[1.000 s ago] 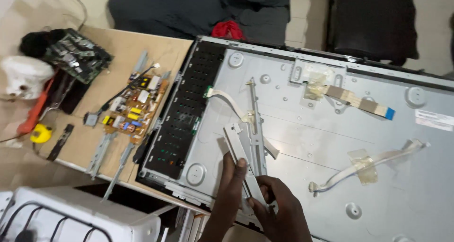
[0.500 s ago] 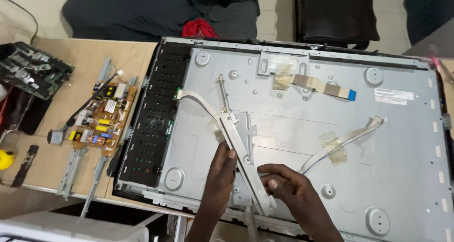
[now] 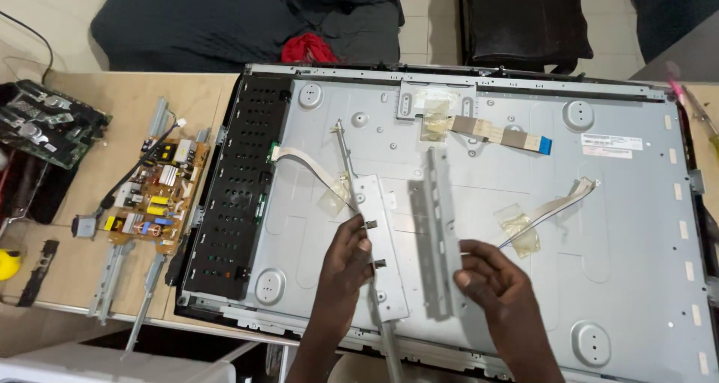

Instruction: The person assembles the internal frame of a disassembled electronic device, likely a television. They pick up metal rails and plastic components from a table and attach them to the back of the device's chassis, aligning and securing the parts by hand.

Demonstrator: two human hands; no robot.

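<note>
A large grey metal back panel (image 3: 614, 226) of a flat screen lies face down on the table. My left hand (image 3: 346, 259) grips a long grey metal bracket (image 3: 378, 226) that rests on the panel near its middle. My right hand (image 3: 490, 282) holds a second long metal bracket (image 3: 438, 226) and lifts it off the panel, tilted, just right of the first. A white flat ribbon cable (image 3: 303, 160) curves under the left bracket's upper end.
On the wooden table to the left lie a brown power circuit board (image 3: 153, 199), a green circuit board (image 3: 45, 121), metal strips (image 3: 112, 274) and a yellow tool (image 3: 7, 263). Two more ribbon cables (image 3: 550, 207) are taped to the panel. Dark furniture stands behind.
The two brackets, held close together before, have been pulled apart. My right hand has moved right with its bracket, and the view has shifted right over the panel.
</note>
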